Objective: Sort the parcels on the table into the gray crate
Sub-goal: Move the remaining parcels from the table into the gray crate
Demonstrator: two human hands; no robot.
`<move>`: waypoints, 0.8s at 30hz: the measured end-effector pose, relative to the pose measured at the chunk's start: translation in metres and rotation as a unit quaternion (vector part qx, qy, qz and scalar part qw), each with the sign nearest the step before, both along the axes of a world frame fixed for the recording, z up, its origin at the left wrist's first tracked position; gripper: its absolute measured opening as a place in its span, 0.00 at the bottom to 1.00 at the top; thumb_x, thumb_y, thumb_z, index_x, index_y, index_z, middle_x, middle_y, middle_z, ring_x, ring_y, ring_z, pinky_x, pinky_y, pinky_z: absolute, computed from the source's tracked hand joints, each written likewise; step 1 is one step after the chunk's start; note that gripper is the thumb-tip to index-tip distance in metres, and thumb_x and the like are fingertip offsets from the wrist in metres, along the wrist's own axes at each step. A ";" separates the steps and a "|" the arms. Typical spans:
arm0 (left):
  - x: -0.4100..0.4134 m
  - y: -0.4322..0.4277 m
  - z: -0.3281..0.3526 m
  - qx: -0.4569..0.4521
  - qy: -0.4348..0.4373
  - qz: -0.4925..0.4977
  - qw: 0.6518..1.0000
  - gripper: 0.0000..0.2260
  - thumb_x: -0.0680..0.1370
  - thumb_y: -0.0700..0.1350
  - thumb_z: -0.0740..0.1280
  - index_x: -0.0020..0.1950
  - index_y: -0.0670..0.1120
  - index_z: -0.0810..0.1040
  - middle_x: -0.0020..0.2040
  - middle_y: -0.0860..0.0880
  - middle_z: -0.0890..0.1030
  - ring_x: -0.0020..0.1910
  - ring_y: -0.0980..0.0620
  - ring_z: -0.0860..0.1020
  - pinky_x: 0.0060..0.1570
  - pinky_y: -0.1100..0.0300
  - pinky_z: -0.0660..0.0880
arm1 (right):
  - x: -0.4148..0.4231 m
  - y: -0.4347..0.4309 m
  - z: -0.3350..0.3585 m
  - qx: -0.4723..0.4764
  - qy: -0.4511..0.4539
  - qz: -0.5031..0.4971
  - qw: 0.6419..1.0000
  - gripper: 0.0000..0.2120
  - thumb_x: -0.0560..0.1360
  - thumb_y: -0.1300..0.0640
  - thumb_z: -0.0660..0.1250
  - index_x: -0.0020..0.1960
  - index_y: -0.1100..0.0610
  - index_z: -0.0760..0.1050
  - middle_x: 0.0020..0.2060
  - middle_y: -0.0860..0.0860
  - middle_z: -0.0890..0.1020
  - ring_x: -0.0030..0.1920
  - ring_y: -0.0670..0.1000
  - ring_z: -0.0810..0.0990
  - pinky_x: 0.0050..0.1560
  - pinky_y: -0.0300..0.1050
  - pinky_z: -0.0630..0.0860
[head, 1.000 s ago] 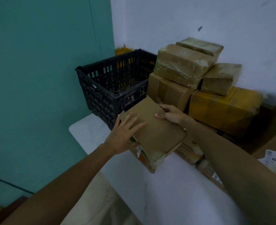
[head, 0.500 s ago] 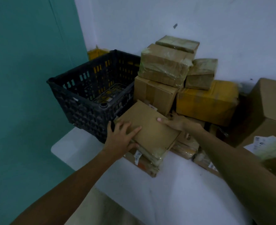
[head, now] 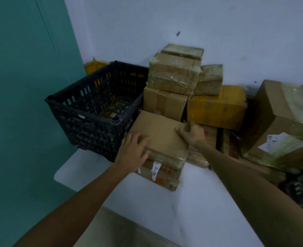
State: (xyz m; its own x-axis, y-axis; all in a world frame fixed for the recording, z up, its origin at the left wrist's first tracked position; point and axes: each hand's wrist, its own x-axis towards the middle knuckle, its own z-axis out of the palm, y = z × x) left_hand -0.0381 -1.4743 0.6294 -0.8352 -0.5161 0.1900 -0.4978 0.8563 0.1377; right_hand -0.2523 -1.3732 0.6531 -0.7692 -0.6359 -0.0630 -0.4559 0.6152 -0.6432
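A flat brown cardboard parcel (head: 160, 132) lies on top of another labelled parcel (head: 162, 172) at the table's left part, right beside the dark slatted crate (head: 86, 120). My left hand (head: 133, 149) rests on the flat parcel's near left corner, fingers spread over the top and edge. My right hand (head: 193, 132) presses on its far right corner with the thumb raised. Both hands hold the parcel from opposite corners. The crate stands on the table's left end with something dark lying on its floor.
A stack of taped brown boxes (head: 172, 75) and a yellow box (head: 216, 107) stand against the white wall behind. A large box with a label (head: 282, 129) sits at the right. The white table (head: 182, 211) stretches toward me; its left edge borders a teal wall.
My hands have kept their places on the flat parcel while the view swung; the parcel now lies flatter on the one beneath, with my left fingers wrapped further over its edge.
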 end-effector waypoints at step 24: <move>-0.174 0.260 0.134 0.086 0.156 -0.423 0.888 0.20 0.78 0.47 0.62 0.70 0.48 0.68 0.69 0.45 0.69 0.68 0.45 0.64 0.67 0.55 0.58 | -0.008 0.375 0.145 -0.132 0.192 -0.352 0.906 0.32 0.77 0.60 0.66 0.76 0.57 0.56 0.69 0.56 0.70 0.68 0.54 0.70 0.61 0.44 0.70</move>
State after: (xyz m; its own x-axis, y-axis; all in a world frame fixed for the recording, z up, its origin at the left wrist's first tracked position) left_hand -0.2126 -1.2146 0.7632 -0.8582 0.2276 0.4600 0.3997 0.8587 0.3208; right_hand -0.2599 -0.9978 0.7978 -0.9232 0.0679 0.3782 -0.2311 0.6881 -0.6878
